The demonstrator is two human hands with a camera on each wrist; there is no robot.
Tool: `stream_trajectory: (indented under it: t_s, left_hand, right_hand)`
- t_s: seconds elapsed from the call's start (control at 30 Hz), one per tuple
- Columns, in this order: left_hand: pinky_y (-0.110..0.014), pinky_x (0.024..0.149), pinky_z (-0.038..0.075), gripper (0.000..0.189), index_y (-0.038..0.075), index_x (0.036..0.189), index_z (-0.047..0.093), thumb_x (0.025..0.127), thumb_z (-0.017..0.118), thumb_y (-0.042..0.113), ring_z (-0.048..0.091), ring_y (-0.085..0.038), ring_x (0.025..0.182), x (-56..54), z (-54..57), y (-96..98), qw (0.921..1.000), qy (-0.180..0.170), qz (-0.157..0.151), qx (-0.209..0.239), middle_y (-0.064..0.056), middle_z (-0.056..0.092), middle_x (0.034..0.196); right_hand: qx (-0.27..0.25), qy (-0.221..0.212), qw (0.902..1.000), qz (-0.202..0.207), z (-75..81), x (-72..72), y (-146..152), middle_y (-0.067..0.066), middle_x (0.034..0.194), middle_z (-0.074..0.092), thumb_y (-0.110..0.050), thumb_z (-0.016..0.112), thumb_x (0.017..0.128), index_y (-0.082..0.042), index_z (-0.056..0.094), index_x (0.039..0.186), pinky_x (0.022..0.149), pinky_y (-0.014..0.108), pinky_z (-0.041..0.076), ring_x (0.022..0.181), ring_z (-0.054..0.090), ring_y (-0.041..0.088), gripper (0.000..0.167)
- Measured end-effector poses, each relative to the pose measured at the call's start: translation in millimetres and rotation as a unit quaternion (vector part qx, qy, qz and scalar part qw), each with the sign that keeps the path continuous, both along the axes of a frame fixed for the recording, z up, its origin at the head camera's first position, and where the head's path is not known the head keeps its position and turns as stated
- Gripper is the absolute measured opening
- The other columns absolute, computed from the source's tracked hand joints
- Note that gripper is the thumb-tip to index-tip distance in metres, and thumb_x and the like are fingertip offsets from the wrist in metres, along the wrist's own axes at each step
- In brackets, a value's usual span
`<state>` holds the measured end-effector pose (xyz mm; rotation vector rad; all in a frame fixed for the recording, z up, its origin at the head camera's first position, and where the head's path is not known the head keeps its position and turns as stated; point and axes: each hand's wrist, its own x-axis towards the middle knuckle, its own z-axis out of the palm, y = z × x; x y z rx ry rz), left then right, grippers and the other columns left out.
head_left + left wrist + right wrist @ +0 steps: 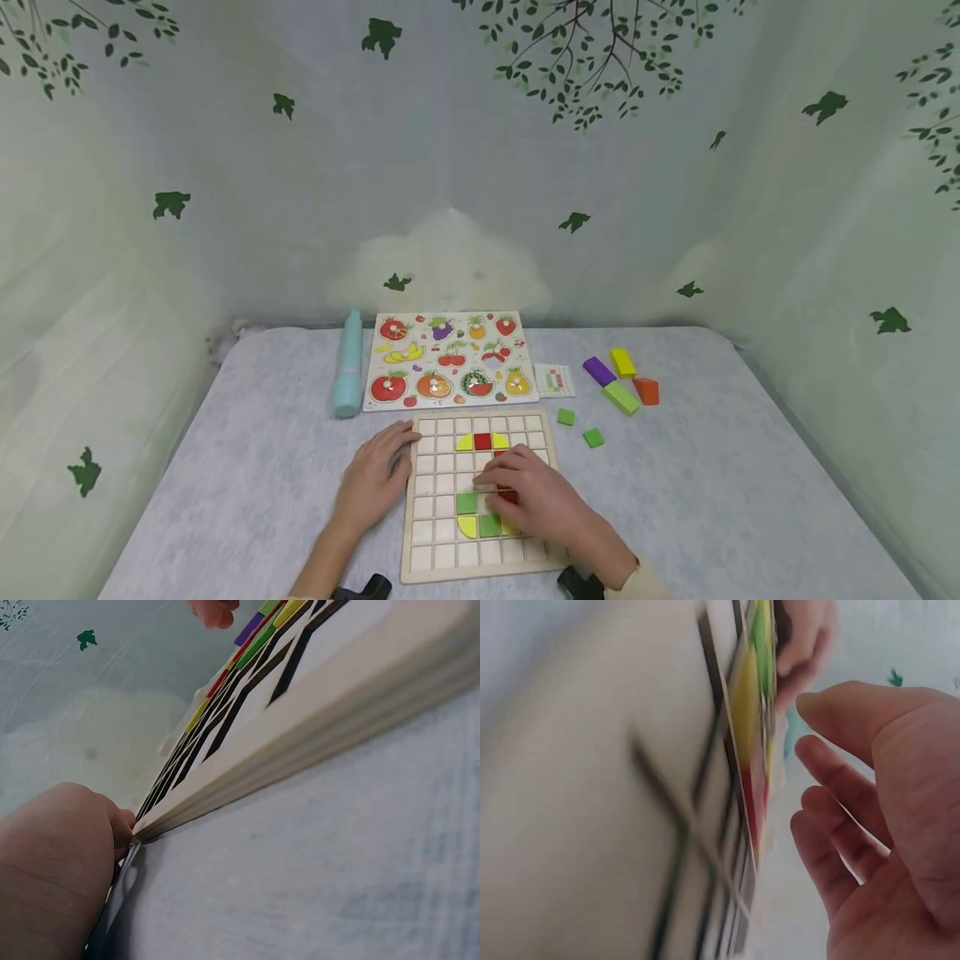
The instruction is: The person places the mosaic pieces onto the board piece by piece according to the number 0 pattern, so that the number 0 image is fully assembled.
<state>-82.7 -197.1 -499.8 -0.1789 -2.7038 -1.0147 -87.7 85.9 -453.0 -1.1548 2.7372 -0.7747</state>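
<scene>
A wooden grid board [446,557] lies flat, with yellow quarter-round tiles [465,442], red square tiles [482,442] and green square tiles [489,526] set in some cells. My left hand [372,482] rests along the board's left side, fingertips at its upper left edge. Over the board's middle right hovers my right hand [542,502], fingers loosely bent and covering some tiles. In the right wrist view the thumb and fingertips of that hand [915,795] stand apart with nothing between them.
Two loose green tiles [593,437] lie right of the board. Behind them are purple, yellow, green and orange blocks [621,398]. A small pattern card [555,381], a fruit puzzle board [420,402] and a light-blue tube [348,367] lie at the back.
</scene>
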Motion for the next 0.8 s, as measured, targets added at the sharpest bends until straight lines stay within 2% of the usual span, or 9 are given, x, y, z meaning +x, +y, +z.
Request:
stream_trajectory:
  t_s: [0.23, 0.43, 0.57, 0.67, 0.8]
  left_hand:
    - [-0.059, 0.116, 0.041, 0.031, 0.013, 0.125, 0.072, 0.097, 0.063, 0.007, 0.052, -0.030, 0.141, 0.7, -0.6, -0.7, 1.0000, 0.009, -0.003, 0.001, -0.007, 0.061, 0.147]
    - [-0.059, 0.115, 0.041, 0.030, 0.012, 0.125, 0.072, 0.096, 0.064, 0.006, 0.053, -0.030, 0.141, 0.5, 0.6, -0.3, 0.9999, 0.013, 0.002, -0.003, -0.008, 0.061, 0.146]
    - [-0.060, 0.115, 0.041, 0.031, 0.012, 0.125, 0.072, 0.096, 0.063, 0.006, 0.052, -0.031, 0.141, 1.2, 2.2, 0.8, 0.9999, 0.011, 0.002, 0.000, -0.008, 0.061, 0.146]
    - [-0.060, 0.115, 0.041, 0.030, 0.013, 0.124, 0.072, 0.096, 0.063, 0.006, 0.053, -0.031, 0.140, 2.1, 2.2, 1.2, 0.9999, 0.011, 0.003, 0.004, -0.008, 0.061, 0.146]
    - [-0.059, 0.114, 0.042, 0.030, 0.014, 0.123, 0.072, 0.096, 0.064, 0.007, 0.054, -0.030, 0.140, 2.3, -1.7, 1.7, 0.9999, 0.015, 0.006, -0.001, -0.007, 0.062, 0.146]
  right_hand:
    - [0.018, -0.008, 0.9939, -0.109, 7.1, -13.2, 32, -0.012, 0.128, 0.067, -0.027, 0.076, 0.095, -0.026, 0.067, 0.136, 0.095, 0.034, 0.057, 0.116, 0.053, 0.009, 0.042]
    - [0.011, 0.031, 0.9850, -0.169, 0.5, -30.1, 62, -0.005, 0.129, 0.069, -0.019, 0.081, 0.090, -0.020, 0.068, 0.133, 0.099, 0.042, 0.056, 0.121, 0.056, 0.017, 0.045]
    - [0.006, 0.021, 0.9787, -0.204, -3.4, -38.7, 79, 0.002, 0.132, 0.068, -0.012, 0.079, 0.090, -0.015, 0.068, 0.134, 0.102, 0.046, 0.055, 0.126, 0.056, 0.025, 0.045]
    - [0.001, 0.008, 0.9756, -0.219, -7.2, -43.9, 89, 0.007, 0.133, 0.067, -0.002, 0.073, 0.090, -0.012, 0.068, 0.133, 0.103, 0.049, 0.054, 0.126, 0.056, 0.030, 0.044]
    - [0.014, 0.010, 0.9715, -0.236, -12.7, -47.8, 99, 0.010, 0.124, 0.068, 0.008, 0.066, 0.086, -0.008, 0.071, 0.119, 0.102, 0.051, 0.053, 0.119, 0.058, 0.032, 0.037]
